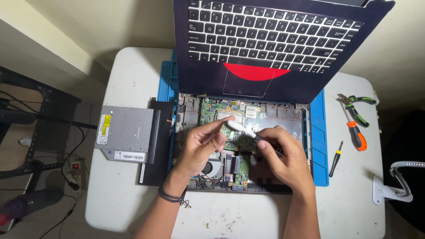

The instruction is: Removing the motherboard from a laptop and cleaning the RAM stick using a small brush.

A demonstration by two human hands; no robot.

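— Wrists came first, low in view; our left hand [201, 148] pinched the tip of a small white tool [239, 127] between thumb and fingers, and our right hand [283, 157] was closed around its dark handle end.

— Where did the tool sit?

— Just above the green board [228, 116] in the opened laptop base [248, 146], between our two hands, with the fan [211, 168] right under the left palm.

— What worried us?

— We judged a slip of the tip could scrape the board or snag the thin wires by the fan, since both hands hovered so close over bare parts. The keyboard panel [270, 44] leaned up behind our knuckles; a bump might have tipped it or strained whatever joined it to the base, though we couldn't see any cable.

— And room?

— Tight on the left: the drive [126, 132] lay just beside the base, on a black panel. On the right, bare blue mat [319, 132], then a small screwdriver [336, 158], an orange one [355, 132] and pliers [356, 101], well apart from us. White table [133, 79] showed near its edges.
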